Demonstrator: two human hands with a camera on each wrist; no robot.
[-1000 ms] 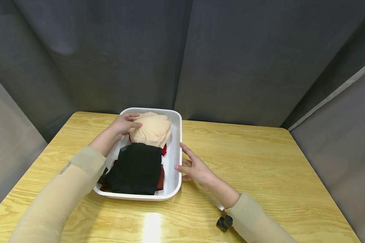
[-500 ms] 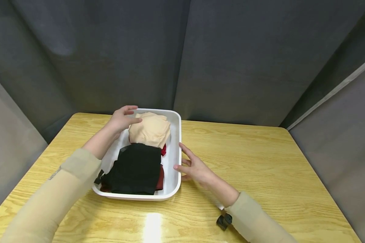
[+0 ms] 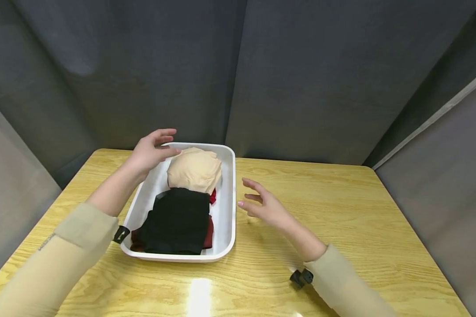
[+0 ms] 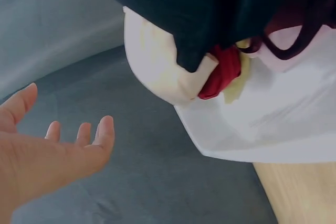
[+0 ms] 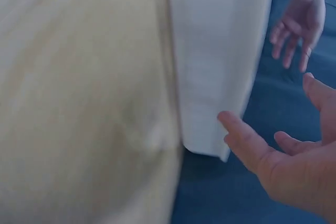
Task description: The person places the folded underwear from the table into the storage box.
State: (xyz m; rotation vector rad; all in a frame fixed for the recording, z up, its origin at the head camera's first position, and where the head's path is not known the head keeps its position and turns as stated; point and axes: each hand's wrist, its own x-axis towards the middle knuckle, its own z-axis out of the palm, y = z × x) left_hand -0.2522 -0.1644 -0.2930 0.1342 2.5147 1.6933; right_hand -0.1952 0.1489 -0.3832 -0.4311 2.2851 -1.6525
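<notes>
A white plastic bin [image 3: 227,229] sits on the table, holding folded clothes. A beige folded garment [image 3: 194,169] lies at its far end and a black folded garment [image 3: 178,222] at its near end. Edges of a bright red cloth [image 3: 213,196] and a dark red cloth [image 3: 209,233] show beneath them. My left hand [image 3: 148,152] hovers over the bin's far left corner, fingers extended and holding nothing. Right of the bin, my right hand [image 3: 267,207] is in the air, its relaxed fingers apart from the wall. In the left wrist view, a yellow cloth [image 4: 235,85] peeks out beside the red one.
The wooden table [image 3: 321,211] extends to the right of the bin and in front of it. A dark grey curtain [image 3: 301,79] hangs behind the table's back edge, and lighter panels stand at both sides. Small black wrist-worn devices [image 3: 301,278] are at my cuffs.
My left hand has drawn up and left, off the beige garment. My right hand has come away from the bin's right wall, to the right. The clothes look the same.
</notes>
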